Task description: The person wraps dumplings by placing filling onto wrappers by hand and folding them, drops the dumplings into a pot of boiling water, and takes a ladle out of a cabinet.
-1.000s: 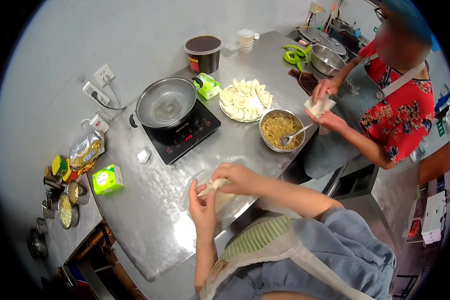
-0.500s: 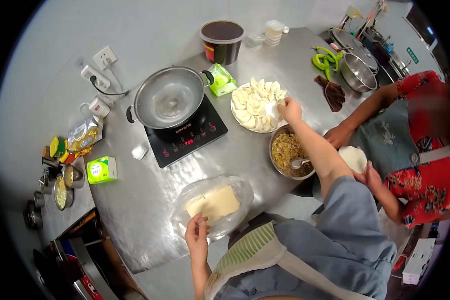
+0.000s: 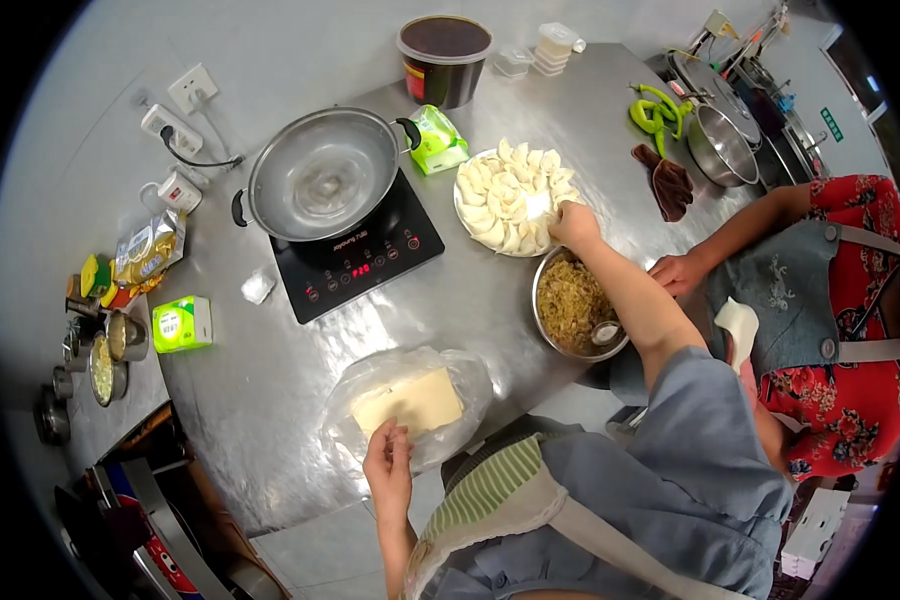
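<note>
My right hand point(image 3: 573, 226) reaches to the right edge of a white plate of dumplings point(image 3: 500, 195), its fingers closed; what they hold, if anything, is hidden. Below that arm sits a metal bowl of filling point(image 3: 568, 305) with a spoon point(image 3: 605, 334) in it. My left hand point(image 3: 390, 455) is by the near edge of a stack of pale wrappers point(image 3: 425, 398), fingers curled, with nothing clear between them. The stack lies on a crumpled clear plastic bag point(image 3: 340, 400).
A wide pan point(image 3: 325, 175) stands on a black induction cooker point(image 3: 360, 255). Behind are a lidded tub point(image 3: 443, 60) and a tissue pack point(image 3: 436, 140). At the right, a co-worker point(image 3: 785, 290) holds a wrapper point(image 3: 738, 325), near green peppers point(image 3: 655, 115) and a steel bowl point(image 3: 722, 146).
My right hand has left my left hand and moved out to the dumpling plate. The pale piece between my hands is gone from there. The co-worker's wrapper has moved lower.
</note>
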The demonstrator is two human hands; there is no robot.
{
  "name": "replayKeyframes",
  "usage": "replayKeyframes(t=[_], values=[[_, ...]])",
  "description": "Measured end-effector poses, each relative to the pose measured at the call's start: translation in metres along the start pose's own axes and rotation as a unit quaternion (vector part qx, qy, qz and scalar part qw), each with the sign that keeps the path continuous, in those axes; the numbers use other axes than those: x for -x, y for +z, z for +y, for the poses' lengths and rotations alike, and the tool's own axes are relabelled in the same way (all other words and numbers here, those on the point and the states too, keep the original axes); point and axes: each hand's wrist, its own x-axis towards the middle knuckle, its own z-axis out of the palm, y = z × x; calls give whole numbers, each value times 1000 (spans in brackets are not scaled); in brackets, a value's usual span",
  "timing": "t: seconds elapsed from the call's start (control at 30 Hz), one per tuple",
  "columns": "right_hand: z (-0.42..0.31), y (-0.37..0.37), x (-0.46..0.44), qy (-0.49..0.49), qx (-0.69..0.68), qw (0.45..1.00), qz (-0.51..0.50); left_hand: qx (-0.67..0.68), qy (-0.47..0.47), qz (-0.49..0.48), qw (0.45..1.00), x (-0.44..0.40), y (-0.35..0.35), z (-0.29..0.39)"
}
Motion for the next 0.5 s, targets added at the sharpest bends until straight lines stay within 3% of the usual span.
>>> replayKeyframes(t=[0.1,0.3,0.4,0.5], values=[[-3,1,4,-1,-21,999,48,-3,3,3,1000,1,-4,-8],[3,-4,-3,-24,17,998,-47,-20,-11,-3,1000,4,-17,-20],[19,2,-12,-45,-57,994,-77,-18,-15,-2,1000,0,-21,-34],[18,13,-12,-26,7,999,-24,-65,51,43,996,-1,-26,-40]])
